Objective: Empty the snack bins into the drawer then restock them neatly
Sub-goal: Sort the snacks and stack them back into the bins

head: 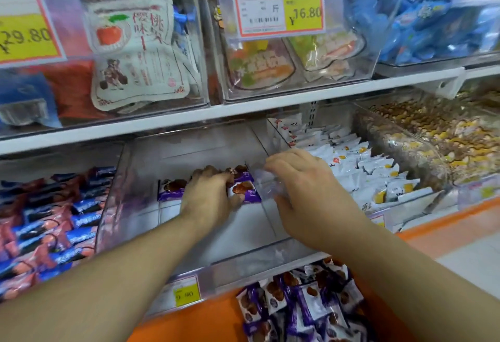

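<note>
A clear plastic snack bin [151, 222] on the lower shelf holds only a few purple snack packets [247, 188] near its back. My left hand [208, 196] reaches into the bin and rests on those packets, fingers curled over them. My right hand [300, 182] is at the bin's clear right-hand wall, fingers bent over its top edge. Below, an orange drawer [205, 322] holds a heap of the same purple packets [300, 306].
Neighbouring bins hold blue and red packets [51, 217] on the left, white packets [359, 171] on the right and mixed sweets [438, 135] further right. An upper shelf [243, 111] with more filled bins and price tags hangs just above my hands.
</note>
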The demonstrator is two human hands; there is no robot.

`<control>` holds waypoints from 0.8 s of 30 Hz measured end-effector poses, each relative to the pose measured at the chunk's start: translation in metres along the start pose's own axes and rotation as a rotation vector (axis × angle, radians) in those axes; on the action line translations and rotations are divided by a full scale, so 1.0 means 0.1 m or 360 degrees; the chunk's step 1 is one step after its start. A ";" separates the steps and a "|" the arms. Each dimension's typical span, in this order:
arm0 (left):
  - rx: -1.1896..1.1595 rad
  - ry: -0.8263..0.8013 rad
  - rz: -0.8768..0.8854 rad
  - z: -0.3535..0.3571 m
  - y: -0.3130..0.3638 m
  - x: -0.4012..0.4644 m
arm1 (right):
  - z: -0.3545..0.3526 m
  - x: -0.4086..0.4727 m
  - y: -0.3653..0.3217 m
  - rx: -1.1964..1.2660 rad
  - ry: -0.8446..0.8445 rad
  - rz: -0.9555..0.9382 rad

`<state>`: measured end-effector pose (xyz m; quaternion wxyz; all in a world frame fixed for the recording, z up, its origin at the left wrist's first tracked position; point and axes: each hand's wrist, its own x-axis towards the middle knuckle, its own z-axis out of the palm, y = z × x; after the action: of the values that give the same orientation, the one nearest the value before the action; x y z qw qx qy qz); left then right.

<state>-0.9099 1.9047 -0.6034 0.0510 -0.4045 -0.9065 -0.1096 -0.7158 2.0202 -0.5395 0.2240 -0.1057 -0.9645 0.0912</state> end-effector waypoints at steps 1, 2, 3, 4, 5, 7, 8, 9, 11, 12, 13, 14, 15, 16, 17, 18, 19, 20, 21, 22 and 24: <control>0.0033 -0.0018 0.0002 0.01 0.02 0.00 | 0.00 0.00 0.02 0.0009 0.0004 0.0007; 0.0051 -0.0039 -0.0001 0.01 0.03 -0.01 | 0.00 -0.01 0.05 0.0015 0.0011 0.0007; 0.0055 -0.0063 0.0002 0.01 0.03 0.00 | 0.00 -0.01 0.06 0.0017 0.0019 0.0003; 0.0053 -0.0084 0.0018 0.01 0.04 0.00 | 0.00 -0.01 0.06 0.0012 0.0024 -0.0004; 0.0044 -0.0119 0.0038 0.00 0.04 -0.01 | 0.00 -0.02 0.06 0.0000 0.0031 -0.0011; -0.0019 -0.0197 0.0048 -0.04 0.06 -0.02 | 0.00 -0.03 0.06 -0.0027 0.0031 -0.0027; -0.0085 -0.0203 0.0042 -0.09 0.08 -0.04 | -0.02 -0.04 0.06 -0.0032 0.0017 -0.0033; -0.0167 -0.0191 0.0034 -0.14 0.09 -0.06 | -0.06 -0.04 0.05 -0.0031 -0.0004 -0.0039; -0.0327 -0.0102 0.0108 -0.29 0.14 -0.18 | -0.18 -0.08 0.02 0.0024 -0.0004 -0.0113; -0.0422 -0.0022 0.0190 -0.39 0.19 -0.30 | -0.27 -0.12 -0.01 0.0091 0.0024 -0.0187; -0.0540 0.0052 0.0273 -0.52 0.25 -0.48 | -0.36 -0.20 -0.05 0.0189 0.0049 -0.0254; -0.0670 0.0093 0.0357 -0.64 0.31 -0.72 | -0.46 -0.31 -0.11 0.0311 0.0042 -0.0284; -0.0766 0.0103 0.0467 -0.75 0.37 -0.98 | -0.53 -0.43 -0.16 0.0432 -0.0005 -0.0285; -0.0828 0.0066 0.0586 -0.80 0.41 -1.25 | -0.55 -0.58 -0.20 0.0530 -0.0101 -0.0266; -0.0835 -0.0032 0.0669 -0.77 0.42 -1.50 | -0.51 -0.74 -0.20 0.0585 -0.0233 -0.0235; -0.0801 -0.0144 0.0715 -0.64 0.40 -1.72 | -0.40 -0.92 -0.16 0.0590 -0.0369 -0.0194; -0.0749 -0.0241 0.0718 -0.41 0.36 -1.88 | -0.24 -1.11 -0.08 0.0559 -0.0485 -0.0142; -0.0720 -0.0317 0.0685 -0.16 0.31 -2.01 | -0.05 -1.28 0.04 0.0501 -0.0587 -0.0076; -0.0713 -0.0386 0.0636 0.13 0.25 -2.08 | 0.15 -1.42 0.17 0.0409 -0.0687 -0.0004; -0.0713 -0.0463 0.0584 0.41 0.21 -2.11 | 0.34 -1.54 0.31 0.0284 -0.0797 0.0060; -0.0673 -0.0571 0.0470 0.86 0.19 -2.07 | 0.68 -1.67 0.56 0.0080 -0.1042 0.0183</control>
<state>-0.7575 1.7882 -0.7219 -0.1796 -0.5463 -0.7896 -0.2139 -0.5907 2.0245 -0.6816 -0.1008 -0.1194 -0.9752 0.1566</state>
